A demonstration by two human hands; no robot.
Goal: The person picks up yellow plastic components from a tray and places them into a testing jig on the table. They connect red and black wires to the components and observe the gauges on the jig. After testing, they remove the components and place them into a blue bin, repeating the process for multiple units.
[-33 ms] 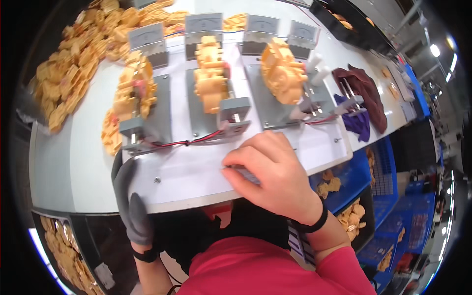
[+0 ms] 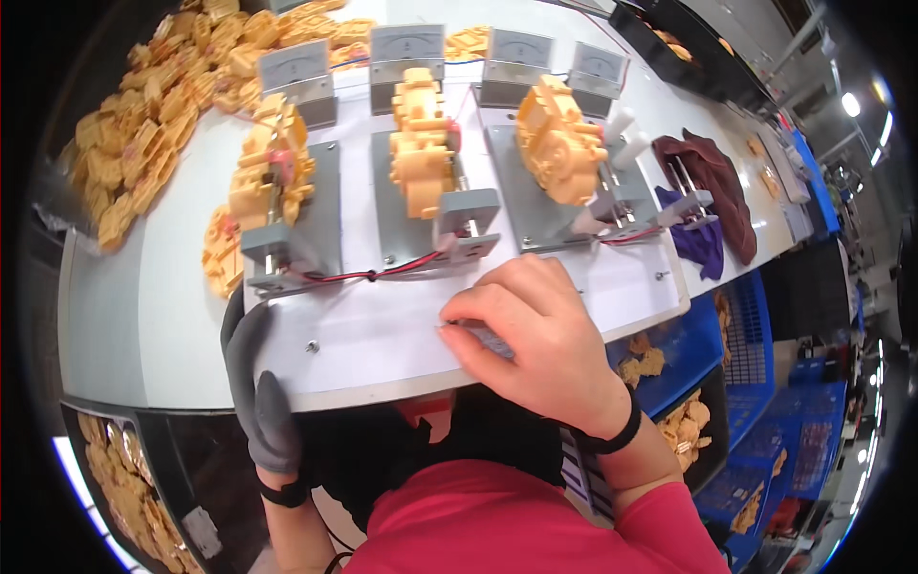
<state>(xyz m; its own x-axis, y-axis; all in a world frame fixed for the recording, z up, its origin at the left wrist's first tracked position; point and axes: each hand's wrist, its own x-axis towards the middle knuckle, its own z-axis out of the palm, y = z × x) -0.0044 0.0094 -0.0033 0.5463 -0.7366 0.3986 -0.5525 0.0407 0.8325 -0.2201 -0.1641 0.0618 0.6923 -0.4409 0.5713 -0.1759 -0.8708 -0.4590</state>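
Observation:
My right hand (image 2: 535, 344) is bare and hovers over the front of a white board (image 2: 382, 364). Its thumb and index fingertips come together in a pinch; a tiny dark bit shows there, too small to name. At the board's left front corner is my left hand (image 2: 263, 402) in a grey glove, fingers stretched along the edge and thumb apart. Beyond my hands, three yellow plastic housings (image 2: 273, 167), (image 2: 421, 148), (image 2: 559, 143) sit on grey metal fixtures (image 2: 469, 210). A red-and-black wire (image 2: 406, 267) runs between two fixtures.
Panel meters (image 2: 409, 43) stand behind the fixtures. Loose yellow parts (image 2: 143, 124) are heaped at the far left. Dark red cloth (image 2: 717, 187) and purple cloth (image 2: 698, 249) lie at right. Blue crates (image 2: 755, 344) stand lower right; a bin of yellow parts (image 2: 120, 488) is lower left.
The whole scene sits slightly further right in the picture. Both hands keep the same pose and place at the board.

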